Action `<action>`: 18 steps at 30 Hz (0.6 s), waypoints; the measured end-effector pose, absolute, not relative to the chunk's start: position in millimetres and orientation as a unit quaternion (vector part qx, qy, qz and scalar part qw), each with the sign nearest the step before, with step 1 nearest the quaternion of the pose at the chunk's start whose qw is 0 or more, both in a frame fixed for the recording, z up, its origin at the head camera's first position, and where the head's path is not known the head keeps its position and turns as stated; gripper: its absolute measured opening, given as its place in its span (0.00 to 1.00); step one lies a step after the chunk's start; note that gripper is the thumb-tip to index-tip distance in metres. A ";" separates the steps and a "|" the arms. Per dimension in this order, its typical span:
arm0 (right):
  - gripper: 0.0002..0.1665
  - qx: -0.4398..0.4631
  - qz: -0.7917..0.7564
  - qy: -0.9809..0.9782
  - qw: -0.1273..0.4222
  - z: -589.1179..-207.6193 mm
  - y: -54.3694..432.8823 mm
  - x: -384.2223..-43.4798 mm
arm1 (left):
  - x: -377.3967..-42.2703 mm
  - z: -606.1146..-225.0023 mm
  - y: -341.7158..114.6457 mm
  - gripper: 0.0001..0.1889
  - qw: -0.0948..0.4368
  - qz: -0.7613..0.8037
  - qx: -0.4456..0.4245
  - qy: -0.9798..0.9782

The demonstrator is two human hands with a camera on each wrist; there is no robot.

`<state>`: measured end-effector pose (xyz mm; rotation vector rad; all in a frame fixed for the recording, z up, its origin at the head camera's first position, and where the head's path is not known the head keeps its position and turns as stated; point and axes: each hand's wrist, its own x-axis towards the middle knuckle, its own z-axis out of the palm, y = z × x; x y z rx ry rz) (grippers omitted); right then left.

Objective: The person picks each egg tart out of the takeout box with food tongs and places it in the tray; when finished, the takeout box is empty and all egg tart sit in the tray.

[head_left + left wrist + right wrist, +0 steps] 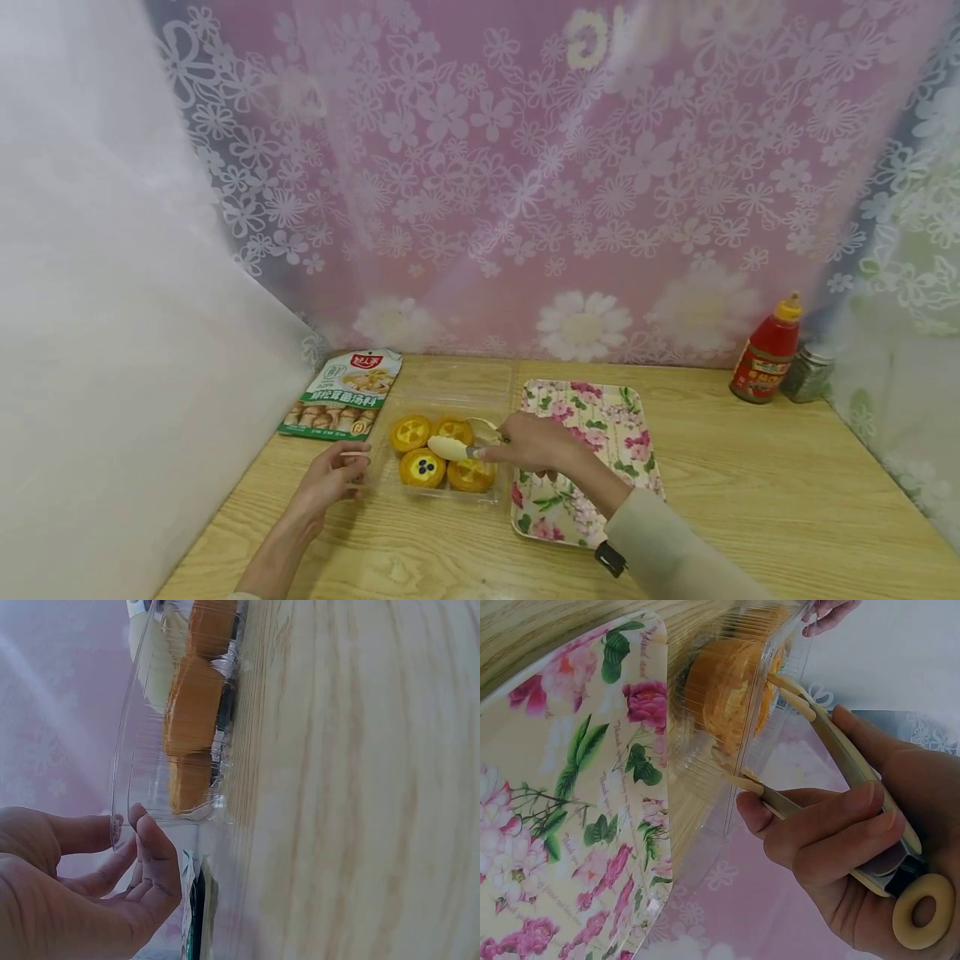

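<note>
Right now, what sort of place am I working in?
Probably a small curtained food corner, though I can't be certain: a flowered curtain hangs behind a wooden table, where boxed tarts are set out.

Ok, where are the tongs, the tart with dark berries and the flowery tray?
Tongs (845,756), right wrist view: metal arm.
Tart with dark berries (422,468), head view: top.
Flowery tray (577,806), right wrist view: patterned surface.
</note>
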<state>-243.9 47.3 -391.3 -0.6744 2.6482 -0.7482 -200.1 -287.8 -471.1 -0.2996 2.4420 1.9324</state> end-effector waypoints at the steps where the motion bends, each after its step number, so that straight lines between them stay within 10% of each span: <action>1: 0.25 -0.235 -0.257 0.925 0.152 -392.1 47.1 -244.3 | -200.5 -471.2 -288.1 0.19 0.007 0.617 -0.096 0.781; 18: 0.32 -0.253 -0.232 0.931 0.124 -397.0 51.3 -241.8 | -200.6 -469.3 -286.1 0.20 0.012 0.616 -0.100 0.781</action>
